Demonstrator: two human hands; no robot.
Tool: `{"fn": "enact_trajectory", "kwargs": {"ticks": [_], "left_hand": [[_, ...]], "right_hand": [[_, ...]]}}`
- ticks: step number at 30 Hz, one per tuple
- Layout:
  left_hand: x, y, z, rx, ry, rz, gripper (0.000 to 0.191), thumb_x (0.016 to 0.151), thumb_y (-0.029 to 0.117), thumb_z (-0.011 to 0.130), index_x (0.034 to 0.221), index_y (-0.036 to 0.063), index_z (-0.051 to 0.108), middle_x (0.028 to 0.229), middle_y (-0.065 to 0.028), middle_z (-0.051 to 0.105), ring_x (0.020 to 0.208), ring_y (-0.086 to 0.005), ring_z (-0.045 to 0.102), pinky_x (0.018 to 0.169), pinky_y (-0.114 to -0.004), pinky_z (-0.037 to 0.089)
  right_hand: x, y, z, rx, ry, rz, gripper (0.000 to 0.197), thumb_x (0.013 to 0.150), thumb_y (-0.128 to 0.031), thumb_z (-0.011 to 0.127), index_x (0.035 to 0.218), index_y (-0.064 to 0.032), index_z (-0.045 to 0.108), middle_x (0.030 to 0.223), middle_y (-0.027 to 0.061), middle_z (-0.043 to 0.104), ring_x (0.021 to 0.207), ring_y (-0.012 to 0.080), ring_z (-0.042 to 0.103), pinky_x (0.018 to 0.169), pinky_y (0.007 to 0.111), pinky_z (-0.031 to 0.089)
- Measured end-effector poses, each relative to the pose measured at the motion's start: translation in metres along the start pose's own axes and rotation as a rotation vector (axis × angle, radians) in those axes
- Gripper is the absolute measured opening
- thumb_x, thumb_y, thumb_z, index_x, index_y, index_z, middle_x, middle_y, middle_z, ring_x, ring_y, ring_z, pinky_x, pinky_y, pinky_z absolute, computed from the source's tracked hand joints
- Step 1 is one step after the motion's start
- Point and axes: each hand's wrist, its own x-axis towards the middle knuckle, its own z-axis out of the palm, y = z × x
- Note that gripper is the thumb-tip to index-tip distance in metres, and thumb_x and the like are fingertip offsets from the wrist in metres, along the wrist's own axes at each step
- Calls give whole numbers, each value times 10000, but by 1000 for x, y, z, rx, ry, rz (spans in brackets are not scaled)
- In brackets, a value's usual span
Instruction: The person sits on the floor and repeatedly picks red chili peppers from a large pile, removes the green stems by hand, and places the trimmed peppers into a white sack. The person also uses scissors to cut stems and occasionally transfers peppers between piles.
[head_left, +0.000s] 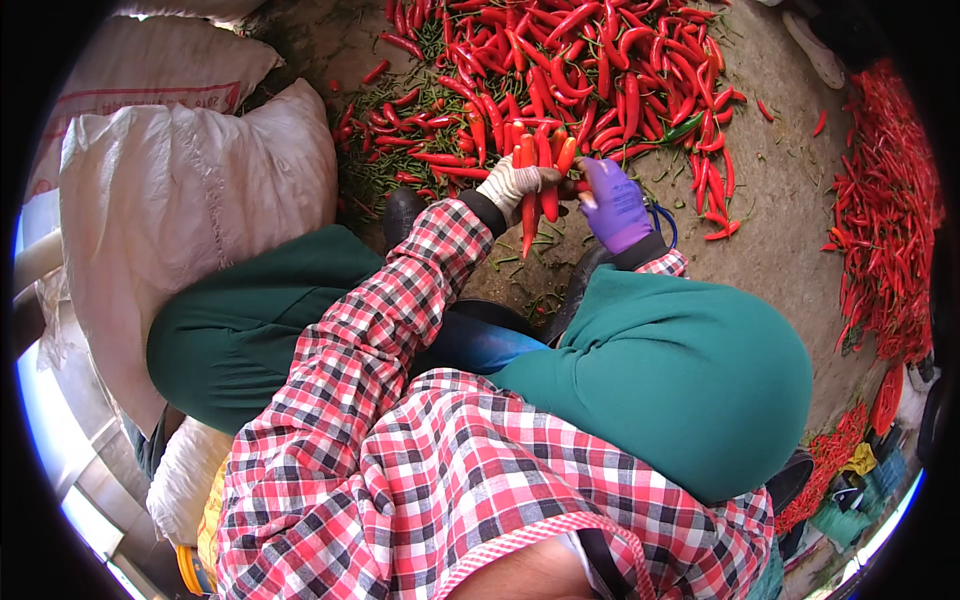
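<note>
My left hand (516, 186), in a cream knitted glove with dark fingertips, grips a small bunch of red chili peppers (528, 154). Their stem ends point away from me and show no long green stalks. Close beside it, my right hand (616, 201) wears a purple glove. Its thumb and fingers pinch around a red chili pepper (579, 186), mostly hidden by the fingers. Beyond both hands spreads a large heap of red chili peppers (592, 67) on the ground. One green chili pepper (682, 128) lies at the heap's right side.
Green stalks (375, 176) litter the ground left of the heap. Full white woven sacks (202, 180) stand at my left. A blue loop (664, 225) shows behind my right wrist. More red chilies (889, 217) are piled at far right, near another person's shoe (814, 49).
</note>
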Motion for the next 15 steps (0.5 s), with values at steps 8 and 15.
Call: {"fn": "enact_trajectory", "kwargs": {"ticks": [8, 15], "left_hand": [[-3, -4, -12, -199, -82, -26, 614, 673, 221, 728, 1154, 20, 403, 959, -153, 584, 934, -353, 573, 889, -480, 439], [-1, 0, 13, -363, -168, -68, 501, 679, 218, 720, 1049, -31, 492, 915, -175, 605, 890, -367, 591, 864, -442, 465]], "right_hand": [[-1, 9, -6, 560, 76, 273, 180, 749, -65, 655, 904, -2, 588, 801, 73, 613, 702, 142, 595, 633, 258, 469], [4, 9, -17, 1358, 83, 409, 103, 797, 22, 550, 898, 28, 563, 747, 26, 585, 582, 59, 526, 542, 209, 431]]}}
